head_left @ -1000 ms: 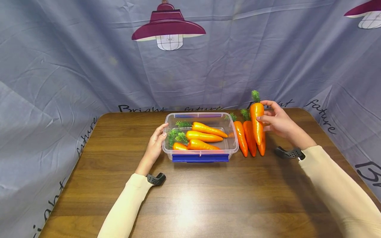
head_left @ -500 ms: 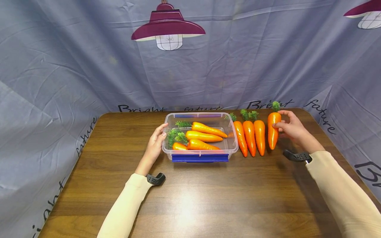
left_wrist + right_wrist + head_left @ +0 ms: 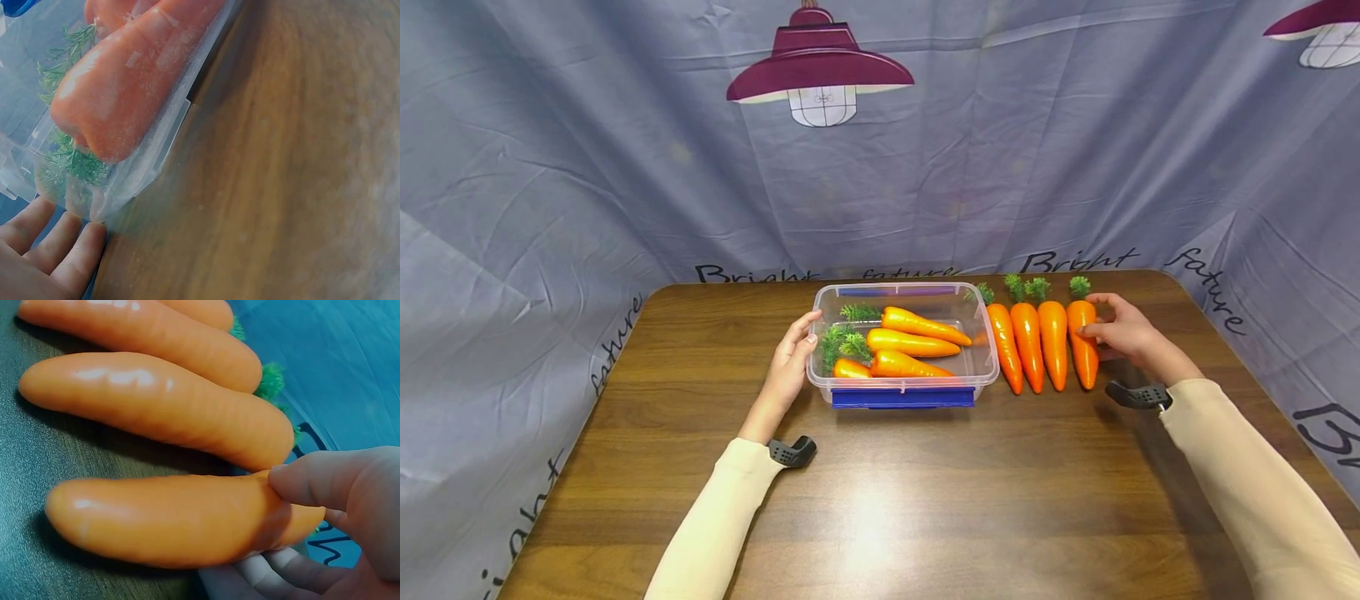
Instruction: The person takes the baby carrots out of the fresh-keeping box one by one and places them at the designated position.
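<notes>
My right hand pinches the rightmost carrot near its thick top end; in the right wrist view the thumb is on one side and the fingers are partly under the other. That carrot lies close over the table, tip towards me. Left of it, in a row, are several more orange carrots with green tops. My left hand rests against the left end of a clear plastic container with blue clips. Its fingers touch the outer wall. Several carrots lie inside the container.
The brown wooden table extends in front of the container and to both sides. A grey-blue curtain with printed lamps and lettering hangs behind and beside the table. The row of carrots begins right at the container's right end.
My right hand has carried its carrot rightwards from over the row, then down to the row's right end. The left hand and the container have stayed in place.
</notes>
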`<state>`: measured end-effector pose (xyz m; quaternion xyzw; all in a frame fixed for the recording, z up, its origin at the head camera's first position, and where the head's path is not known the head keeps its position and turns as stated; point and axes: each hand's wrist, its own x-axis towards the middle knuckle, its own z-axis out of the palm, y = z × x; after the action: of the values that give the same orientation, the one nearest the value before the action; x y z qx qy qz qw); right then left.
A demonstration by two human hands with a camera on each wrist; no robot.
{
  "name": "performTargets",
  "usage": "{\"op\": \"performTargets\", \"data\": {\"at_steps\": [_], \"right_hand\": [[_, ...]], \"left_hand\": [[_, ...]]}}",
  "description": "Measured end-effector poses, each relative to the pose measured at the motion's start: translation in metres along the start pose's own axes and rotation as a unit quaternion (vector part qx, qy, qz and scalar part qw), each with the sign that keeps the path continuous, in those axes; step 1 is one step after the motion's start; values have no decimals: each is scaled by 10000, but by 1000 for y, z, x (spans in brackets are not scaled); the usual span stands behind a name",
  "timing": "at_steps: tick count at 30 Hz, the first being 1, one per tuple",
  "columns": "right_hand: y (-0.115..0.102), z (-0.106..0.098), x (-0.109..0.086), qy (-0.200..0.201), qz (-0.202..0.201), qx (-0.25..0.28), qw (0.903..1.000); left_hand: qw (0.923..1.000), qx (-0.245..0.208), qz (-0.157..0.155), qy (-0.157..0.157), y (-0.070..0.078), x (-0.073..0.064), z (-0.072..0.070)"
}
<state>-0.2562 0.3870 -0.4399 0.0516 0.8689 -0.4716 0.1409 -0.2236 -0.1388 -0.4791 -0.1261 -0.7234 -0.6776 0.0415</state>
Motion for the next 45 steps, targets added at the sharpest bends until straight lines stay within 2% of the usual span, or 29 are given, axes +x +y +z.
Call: {"op": "performTargets", "data": {"at_steps": [5, 14, 27, 37, 45], "right_hand": [[-1, -1, 0, -52, 63, -144, 9999], [-1, -3, -2, 159, 179, -125, 9996], [0, 0, -1, 36, 141, 54, 9999], [1, 0, -2, 420, 176, -71, 9989], [1, 1, -2, 426, 229, 80, 9988]], "left_hand": [[10000, 21, 31, 0, 0, 1, 0], [10000, -45, 30, -23, -1, 1, 0], [10000, -44, 43, 5, -2, 1, 0], [9999, -86, 148, -2, -3, 1, 0], [9998, -95, 150, 1, -4, 2, 0]]}}
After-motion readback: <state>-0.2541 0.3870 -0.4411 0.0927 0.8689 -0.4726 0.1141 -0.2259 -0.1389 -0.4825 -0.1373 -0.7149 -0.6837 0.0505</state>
